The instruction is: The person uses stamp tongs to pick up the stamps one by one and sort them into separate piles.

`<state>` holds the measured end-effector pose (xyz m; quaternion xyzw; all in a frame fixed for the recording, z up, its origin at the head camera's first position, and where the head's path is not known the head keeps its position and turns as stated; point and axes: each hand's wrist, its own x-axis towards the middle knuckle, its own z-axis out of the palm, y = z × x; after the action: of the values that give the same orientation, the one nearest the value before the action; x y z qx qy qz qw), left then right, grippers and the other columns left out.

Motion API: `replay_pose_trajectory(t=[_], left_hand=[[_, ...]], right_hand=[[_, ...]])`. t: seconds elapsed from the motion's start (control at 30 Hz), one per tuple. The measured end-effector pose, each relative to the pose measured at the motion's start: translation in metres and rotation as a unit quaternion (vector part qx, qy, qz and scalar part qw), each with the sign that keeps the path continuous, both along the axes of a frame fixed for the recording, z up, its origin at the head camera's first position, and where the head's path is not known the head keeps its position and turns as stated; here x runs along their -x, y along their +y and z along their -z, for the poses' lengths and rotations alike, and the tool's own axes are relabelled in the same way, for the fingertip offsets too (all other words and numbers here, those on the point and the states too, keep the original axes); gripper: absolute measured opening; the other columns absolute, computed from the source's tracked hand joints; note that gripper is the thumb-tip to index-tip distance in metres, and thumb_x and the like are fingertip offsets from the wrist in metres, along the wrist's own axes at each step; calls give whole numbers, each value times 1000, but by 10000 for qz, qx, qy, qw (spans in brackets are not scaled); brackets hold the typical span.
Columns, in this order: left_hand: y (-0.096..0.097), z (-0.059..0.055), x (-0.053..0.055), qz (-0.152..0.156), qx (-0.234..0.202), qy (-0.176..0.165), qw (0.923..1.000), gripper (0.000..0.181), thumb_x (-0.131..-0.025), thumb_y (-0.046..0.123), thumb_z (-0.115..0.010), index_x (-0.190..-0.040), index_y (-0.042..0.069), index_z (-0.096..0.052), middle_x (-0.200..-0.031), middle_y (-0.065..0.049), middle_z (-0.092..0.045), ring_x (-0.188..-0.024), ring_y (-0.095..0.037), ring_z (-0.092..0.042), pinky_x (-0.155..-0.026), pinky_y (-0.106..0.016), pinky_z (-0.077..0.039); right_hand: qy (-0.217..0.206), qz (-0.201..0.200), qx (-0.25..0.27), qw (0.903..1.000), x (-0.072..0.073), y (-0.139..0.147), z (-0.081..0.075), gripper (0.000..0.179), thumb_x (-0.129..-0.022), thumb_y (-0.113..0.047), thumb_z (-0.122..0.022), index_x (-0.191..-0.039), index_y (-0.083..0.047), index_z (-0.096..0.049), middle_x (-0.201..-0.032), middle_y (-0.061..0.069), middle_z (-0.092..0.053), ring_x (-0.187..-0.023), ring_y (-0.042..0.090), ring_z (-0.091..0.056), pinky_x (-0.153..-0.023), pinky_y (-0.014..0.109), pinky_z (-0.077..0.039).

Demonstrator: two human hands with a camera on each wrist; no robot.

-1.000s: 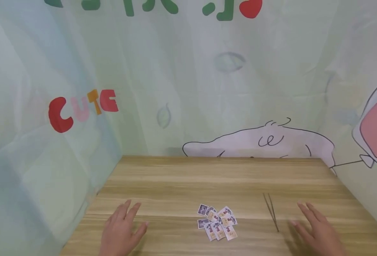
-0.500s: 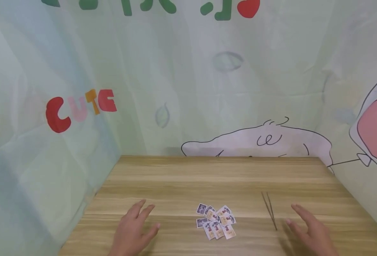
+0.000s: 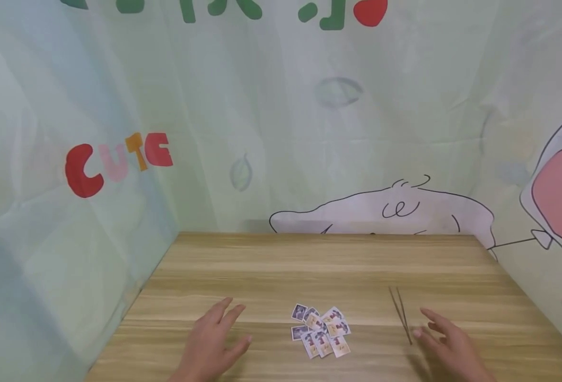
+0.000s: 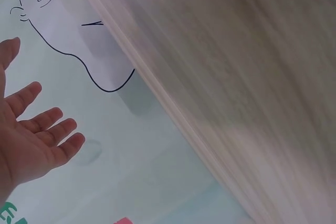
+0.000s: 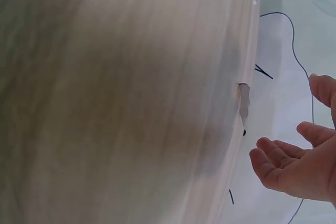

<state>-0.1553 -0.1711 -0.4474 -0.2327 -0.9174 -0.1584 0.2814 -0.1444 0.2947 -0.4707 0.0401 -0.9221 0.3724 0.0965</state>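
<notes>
Several small stamp-like picture pieces (image 3: 321, 339) lie overlapping in a loose cluster on the wooden table (image 3: 281, 265), in the middle of the head view. To their right is a thin, dark, V-shaped tool (image 3: 409, 335) that looks like tweezers, its joined end toward the person. My left hand (image 3: 214, 339) hovers left of the picture pieces, fingers spread and relaxed, holding nothing. Just right of the V-shaped tool is my right hand (image 3: 445, 342), its fingertips close beside the joined end and nothing in its grasp. Both wrist views show loosely bent, bare fingers.
A pale printed cloth (image 3: 281, 122) with cartoon drawings and coloured letters hangs behind and along the sides of the table. The table's far edge (image 3: 328, 234) runs straight across in front of it.
My left hand has moved right, toward the picture pieces. My right hand has moved left, closer to the V-shaped tool. The pieces and the tool lie as before.
</notes>
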Motion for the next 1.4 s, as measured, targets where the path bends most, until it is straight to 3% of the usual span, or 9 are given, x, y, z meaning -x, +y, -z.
replay_pose_trajectory(t=[0.13,0.4,0.7,0.87,1.4], left_hand=[[6,-1,0,16,37,-247,9997,56,-72,38,-75,-118,9,-61,-124,-19,-53,-111,-35,-51,-82,-54,-44],[14,-1,3,301,37,-370,9989,58,-73,41,-74,-120,10,-61,-126,-18,-52,-112,-35,-50,-85,-54,-42],[27,-2,3,416,77,-538,9977,55,-74,39,-73,-119,11,-61,-126,-18,-52,-113,-34,-49,-87,-55,-41],[33,-1,4,490,51,-721,9962,57,-74,40,-73,-121,11,-59,-128,-17,-50,-114,-34,-48,-89,-55,-40],[49,4,7,749,254,-1051,9913,57,-79,43,-68,-125,12,-56,-132,-15,-48,-116,-33,-47,-91,-53,-39]], right_hand=[[-404,65,366,9985,2,-1,0,58,-89,-26,-64,-133,6,-43,-127,36,-43,-104,49,-52,-75,49,-51],[-1024,376,800,9908,11,-2,5,61,-90,-33,-60,-131,9,-42,-125,33,-47,-107,42,-53,-83,49,-47],[-620,415,928,9929,14,-9,10,52,-88,-23,-65,-124,9,-49,-115,28,-55,-99,36,-57,-78,37,-49],[-674,378,883,9931,16,-13,11,54,-88,-26,-64,-126,9,-47,-116,30,-53,-101,40,-56,-82,48,-47],[-765,572,1029,9901,27,-23,15,62,-88,-31,-64,-129,9,-42,-121,33,-47,-106,44,-51,-84,49,-46]])
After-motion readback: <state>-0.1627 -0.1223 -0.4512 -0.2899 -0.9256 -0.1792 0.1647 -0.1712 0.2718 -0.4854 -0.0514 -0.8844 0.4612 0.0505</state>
